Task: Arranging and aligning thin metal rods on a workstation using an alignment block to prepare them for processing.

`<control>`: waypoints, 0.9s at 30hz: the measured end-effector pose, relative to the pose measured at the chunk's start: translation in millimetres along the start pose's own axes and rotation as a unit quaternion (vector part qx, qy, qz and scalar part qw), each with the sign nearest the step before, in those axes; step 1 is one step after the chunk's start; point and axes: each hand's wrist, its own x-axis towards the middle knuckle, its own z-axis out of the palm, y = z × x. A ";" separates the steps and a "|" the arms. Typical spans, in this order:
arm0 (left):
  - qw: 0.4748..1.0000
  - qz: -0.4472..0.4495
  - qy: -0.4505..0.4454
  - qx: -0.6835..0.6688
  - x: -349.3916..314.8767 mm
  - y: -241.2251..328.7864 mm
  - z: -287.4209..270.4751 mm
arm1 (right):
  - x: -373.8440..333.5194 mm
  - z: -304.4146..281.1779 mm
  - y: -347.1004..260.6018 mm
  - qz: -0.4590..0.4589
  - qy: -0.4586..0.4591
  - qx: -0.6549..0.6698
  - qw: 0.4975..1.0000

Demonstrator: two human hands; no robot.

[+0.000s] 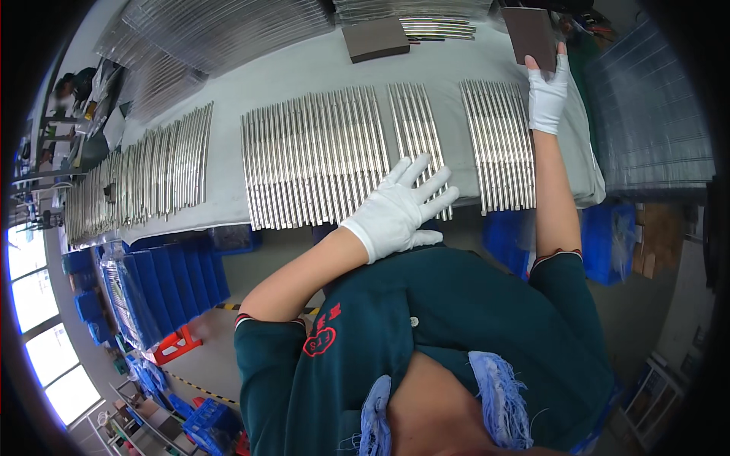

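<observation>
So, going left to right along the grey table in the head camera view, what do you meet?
Curved row of shiny metal rods → wide batch of silver rods → white-gloved left hand on a narrow batch → right batch → white-gloved right hand holding a brown block.

Most of the table (pixel 304 72) is covered by rows of metal rods (pixel 312 156). Bare gaps are left between the rows. The far edge is blocked by a brown block (pixel 376 38).

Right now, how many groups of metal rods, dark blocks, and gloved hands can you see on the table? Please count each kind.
Groups of metal rods laid flat on the grey table: 4
Dark blocks: 2
Gloved hands: 2, left hand, right hand
Total: 8
</observation>
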 end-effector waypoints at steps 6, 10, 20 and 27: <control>0.986 0.054 0.082 -0.137 37.5 11.4 15.2 | 0.7 -0.4 4.7 -0.005 0.021 -0.034 0.999; 0.998 -0.042 0.044 0.009 3.8 8.0 -11.9 | 2.2 -6.1 9.6 -0.014 0.021 -0.067 0.997; 0.981 -0.166 -0.003 0.103 -57.4 -11.2 -14.6 | 3.4 -4.8 13.8 0.011 0.011 -0.034 0.999; 0.993 -0.093 -0.015 0.074 -25.9 -6.4 -6.0 | 0.9 -5.9 16.0 0.004 0.013 -0.025 1.000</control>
